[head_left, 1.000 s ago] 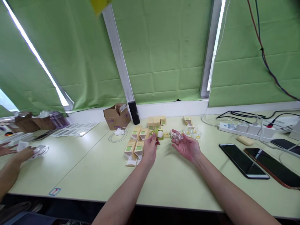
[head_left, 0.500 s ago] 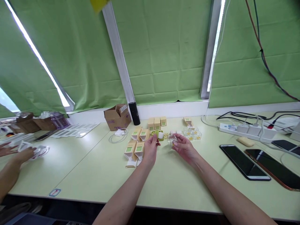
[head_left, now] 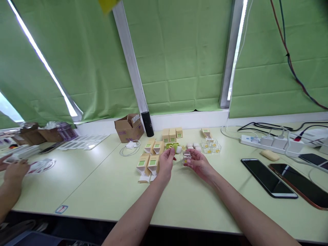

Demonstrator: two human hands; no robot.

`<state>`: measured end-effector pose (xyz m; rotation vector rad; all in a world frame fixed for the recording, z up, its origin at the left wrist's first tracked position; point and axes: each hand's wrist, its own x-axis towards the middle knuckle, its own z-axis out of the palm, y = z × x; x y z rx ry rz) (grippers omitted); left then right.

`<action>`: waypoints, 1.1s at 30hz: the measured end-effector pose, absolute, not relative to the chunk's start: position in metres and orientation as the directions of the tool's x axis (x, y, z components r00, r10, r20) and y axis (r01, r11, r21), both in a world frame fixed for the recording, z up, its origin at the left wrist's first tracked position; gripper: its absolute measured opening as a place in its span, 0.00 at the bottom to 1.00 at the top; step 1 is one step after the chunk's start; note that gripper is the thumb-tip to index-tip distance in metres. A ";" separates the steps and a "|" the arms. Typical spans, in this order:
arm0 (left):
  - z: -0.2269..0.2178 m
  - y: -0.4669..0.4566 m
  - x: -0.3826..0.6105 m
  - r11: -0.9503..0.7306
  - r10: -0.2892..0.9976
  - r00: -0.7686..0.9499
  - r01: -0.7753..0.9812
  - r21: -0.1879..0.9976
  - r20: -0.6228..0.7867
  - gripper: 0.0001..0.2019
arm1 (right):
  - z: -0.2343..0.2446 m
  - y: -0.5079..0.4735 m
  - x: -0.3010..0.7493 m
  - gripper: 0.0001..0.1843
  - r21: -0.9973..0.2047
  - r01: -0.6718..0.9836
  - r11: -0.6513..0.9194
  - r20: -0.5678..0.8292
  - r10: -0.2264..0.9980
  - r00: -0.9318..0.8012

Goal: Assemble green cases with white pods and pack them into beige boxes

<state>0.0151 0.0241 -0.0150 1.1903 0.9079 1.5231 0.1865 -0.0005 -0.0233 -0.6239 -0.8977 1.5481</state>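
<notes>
My right hand (head_left: 200,163) grips a small clear plastic container (head_left: 186,155) over the table, its opening turned partly toward my left hand. My left hand (head_left: 166,162) is closed in a pinch just left of it; what lies between its fingertips is too small to make out. Behind my left fingertips are a green piece (head_left: 175,146) and a small white piece (head_left: 178,149). More white pieces (head_left: 196,147) lie behind the container. Several clear containers with yellow pieces (head_left: 210,146) stand beyond my right hand. Open kraft boxes with green labels (head_left: 142,160) stand left of my left hand.
Small boxes (head_left: 172,134) line up farther back. At the back left are a carton (head_left: 129,128), a black cylinder (head_left: 147,124) and a charger (head_left: 131,145). To the right lie phones (head_left: 269,177) and a power strip (head_left: 271,143). A co-worker's hands (head_left: 16,169) handle sheets at far left.
The clear container has tilted and moved slightly left, closer to my left hand. The white piece near my left fingertips now lies lower and to the right. The co-worker's hand has shifted left.
</notes>
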 end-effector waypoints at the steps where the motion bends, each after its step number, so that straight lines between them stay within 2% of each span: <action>1: -0.014 0.024 0.015 -0.258 0.966 -0.057 -0.228 0.939 0.252 0.25 | -0.024 -0.001 0.186 0.29 -0.820 -0.572 -0.024 0.099 0.978 -0.183; 8: -0.012 0.022 0.016 -0.276 0.961 -0.056 -0.168 0.946 0.270 0.26 | -0.026 -0.001 0.185 0.25 -0.799 -0.600 -0.024 0.127 0.970 -0.207; 16: -0.016 0.025 0.017 -0.260 0.965 -0.040 -0.176 0.949 0.257 0.26 | -0.023 -0.002 0.181 0.23 -0.780 -0.625 -0.024 0.119 0.975 -0.187; 33: -0.018 0.025 0.017 -0.260 0.966 -0.021 -0.134 0.956 0.259 0.25 | -0.022 -0.002 0.179 0.23 -0.781 -0.625 -0.009 0.125 0.978 -0.170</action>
